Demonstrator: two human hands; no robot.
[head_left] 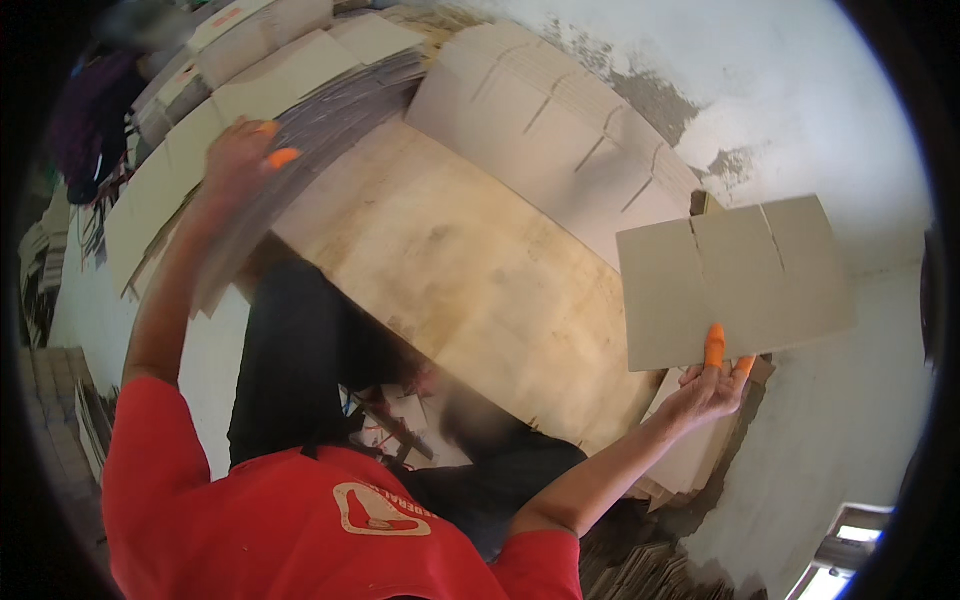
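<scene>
At the right my right hand point(708, 393), with orange finger covers on, is closed on the lower edge of a grey-brown cardboard sheet point(740, 290). The sheet is tilted up and has two slits running in from its upper edge. At the upper left my left hand point(240, 160) is over a long stack of cardboard sheets point(330, 115). Orange covers show on two of its fingertips, which are apart with nothing seen between them. Whether it touches the stack I cannot tell.
A wooden board point(450, 260) lies before my knees. Along its far side stands a row of slotted cardboard sheets point(550, 120) by the stained white wall point(790, 110). More cardboard point(700, 440) is beneath my right hand, and loose pieces point(640, 575) lie at the lower right.
</scene>
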